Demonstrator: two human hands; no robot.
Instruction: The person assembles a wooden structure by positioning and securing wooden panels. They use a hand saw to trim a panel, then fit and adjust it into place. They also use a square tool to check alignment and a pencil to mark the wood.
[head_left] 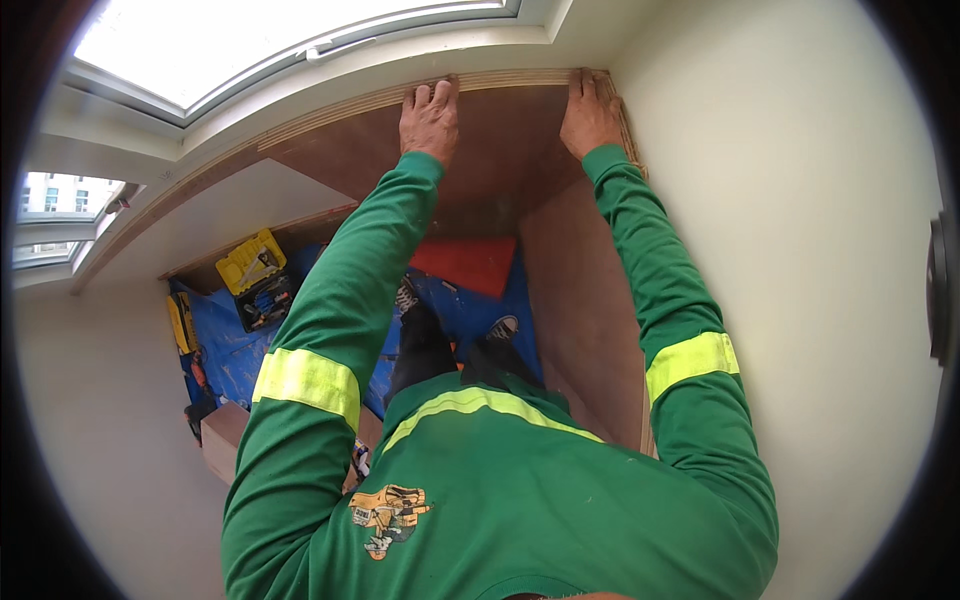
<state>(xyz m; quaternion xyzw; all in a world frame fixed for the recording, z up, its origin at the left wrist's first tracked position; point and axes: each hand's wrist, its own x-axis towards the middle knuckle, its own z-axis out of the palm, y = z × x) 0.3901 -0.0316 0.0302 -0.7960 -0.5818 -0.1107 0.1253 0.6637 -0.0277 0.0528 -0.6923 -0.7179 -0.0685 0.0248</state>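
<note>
Plywood (pixel 505 125) is touched along its far edge by left hand (pixel 430 126) and right hand (pixel 590 124), fingers bunched, any pinch unclear; fingertips could be trapped if it shifts.

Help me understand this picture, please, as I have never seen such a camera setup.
There is no robot: a person in green works barehanded. This single picture comes from a fisheye camera worn on the head, looking down, so straight edges bend. The left hand and right hand are at the layered edge of a brown board near the window; whether they grip it is unclear. Lower down, an open yellow-and-black toolbox stands on a blue sheet.
</note>
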